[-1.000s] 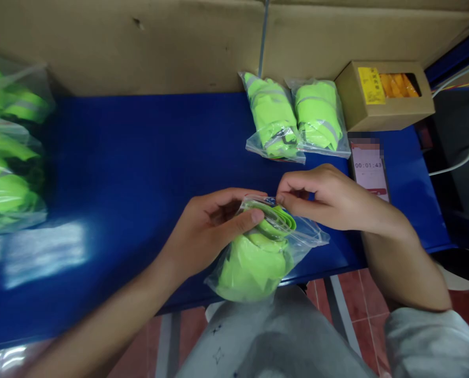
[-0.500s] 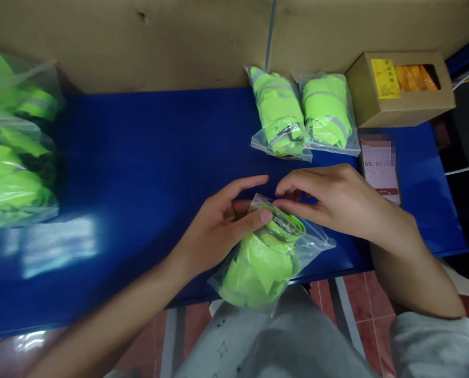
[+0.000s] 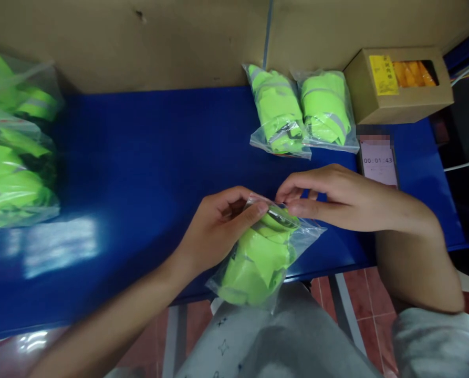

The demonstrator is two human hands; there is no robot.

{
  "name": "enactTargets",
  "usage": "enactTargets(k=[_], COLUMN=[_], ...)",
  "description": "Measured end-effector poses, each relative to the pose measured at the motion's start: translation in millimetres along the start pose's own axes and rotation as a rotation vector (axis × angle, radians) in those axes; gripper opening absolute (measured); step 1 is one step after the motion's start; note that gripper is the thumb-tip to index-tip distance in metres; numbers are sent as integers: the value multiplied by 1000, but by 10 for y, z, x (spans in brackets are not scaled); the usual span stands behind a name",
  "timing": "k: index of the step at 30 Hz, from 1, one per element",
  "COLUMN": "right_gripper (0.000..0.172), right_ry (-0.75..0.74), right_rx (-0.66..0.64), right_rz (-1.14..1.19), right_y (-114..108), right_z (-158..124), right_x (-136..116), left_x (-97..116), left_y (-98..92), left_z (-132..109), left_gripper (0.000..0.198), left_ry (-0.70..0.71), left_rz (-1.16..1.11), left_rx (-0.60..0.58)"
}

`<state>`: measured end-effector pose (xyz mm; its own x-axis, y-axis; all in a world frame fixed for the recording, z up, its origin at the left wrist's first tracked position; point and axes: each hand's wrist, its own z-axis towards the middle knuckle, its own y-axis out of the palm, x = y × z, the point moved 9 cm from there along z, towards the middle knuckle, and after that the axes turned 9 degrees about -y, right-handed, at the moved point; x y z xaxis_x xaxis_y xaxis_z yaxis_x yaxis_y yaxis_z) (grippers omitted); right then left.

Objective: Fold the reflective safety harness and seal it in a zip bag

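A clear plastic bag (image 3: 258,260) stuffed with a folded neon-green vest lies at the front edge of the blue table (image 3: 139,157), hanging partly over my lap. My left hand (image 3: 218,228) pinches the bag's top edge on the left side, thumb on the plastic. My right hand (image 3: 332,197) pinches the same top edge from the right, fingertips close to those of the left hand. Both hands grip the bag's mouth.
Two more bagged green vests (image 3: 301,113) lie at the back of the table. A cardboard box (image 3: 399,86) with orange items stands at the back right, a phone (image 3: 378,160) showing a timer beside it. A pile of bagged vests (image 3: 13,147) fills the left edge.
My left fingers, spread half a second ago, have curled back onto the bag's top edge. The bag has shifted slightly; both hands stay at its mouth.
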<state>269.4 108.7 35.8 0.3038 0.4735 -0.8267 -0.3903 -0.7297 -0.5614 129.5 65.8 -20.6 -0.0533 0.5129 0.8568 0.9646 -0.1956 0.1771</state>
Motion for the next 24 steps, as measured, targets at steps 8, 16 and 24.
enactTargets(k=[8,16,24], right_gripper=[38,34,44], right_ry=[75,10,-101], right_rx=[-57,126,194], right_rz=[17,-137,-54], right_y=[58,-24,155], right_z=[-104,-41,111], right_x=[78,-86,-146], left_x=[-17,-40,-42], left_y=[-61,-203,-290], left_z=[-8,32,87], left_gripper=[22,20,23], left_ry=[33,79,100], left_rz=[15,-123,-38], left_rx=[86,182,238])
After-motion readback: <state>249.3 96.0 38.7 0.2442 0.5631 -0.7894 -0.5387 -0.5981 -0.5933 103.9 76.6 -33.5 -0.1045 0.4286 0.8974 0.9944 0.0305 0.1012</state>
